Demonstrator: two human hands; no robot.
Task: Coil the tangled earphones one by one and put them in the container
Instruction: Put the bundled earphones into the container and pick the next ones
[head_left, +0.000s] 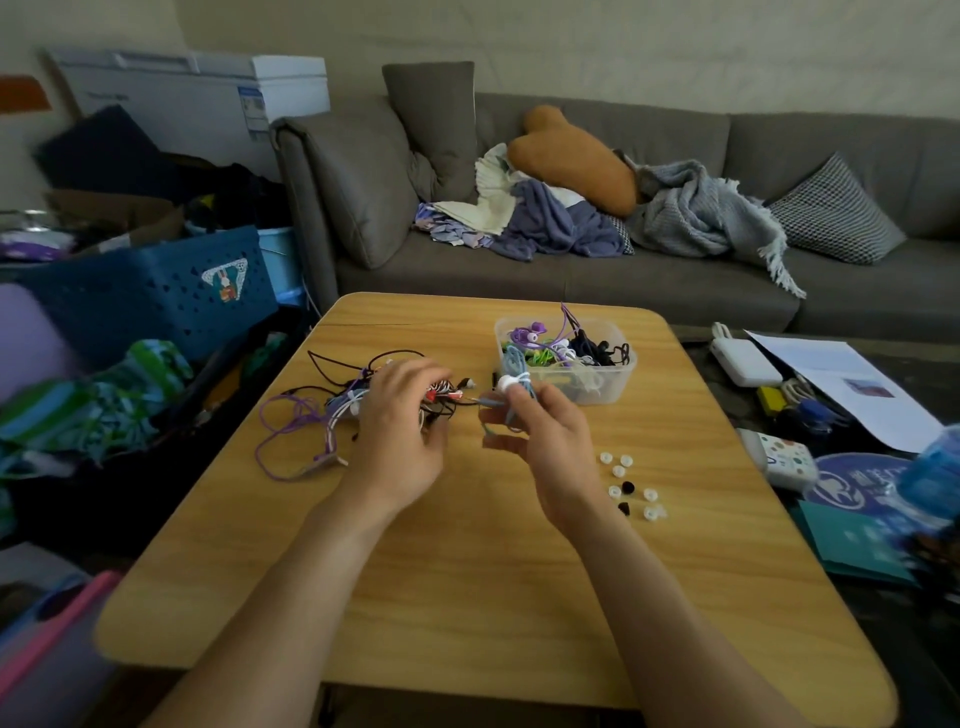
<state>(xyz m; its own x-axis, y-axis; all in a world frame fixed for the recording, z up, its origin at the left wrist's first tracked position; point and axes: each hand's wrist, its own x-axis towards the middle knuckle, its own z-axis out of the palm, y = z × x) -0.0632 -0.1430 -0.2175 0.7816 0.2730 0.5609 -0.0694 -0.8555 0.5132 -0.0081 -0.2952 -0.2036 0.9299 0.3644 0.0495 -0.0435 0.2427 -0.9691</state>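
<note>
Ear tips: we see loose white and black ones near the bench's right edge.
Right hand: fingers clamped on a blue coiled earphone.
Left hand: fingers curled over the tangled earphones, mid-bench.
Container: far right, holding coiled earphones.

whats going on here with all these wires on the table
A person at a light wooden table is sorting tangled earphones. The right hand holds a pale blue earphone cord with a white earbud, partly coiled. The left hand reaches into the heap of purple, black and striped cords left on the table. A clear plastic container behind already holds several sets, and small loose ear tips lie nearby.
</note>
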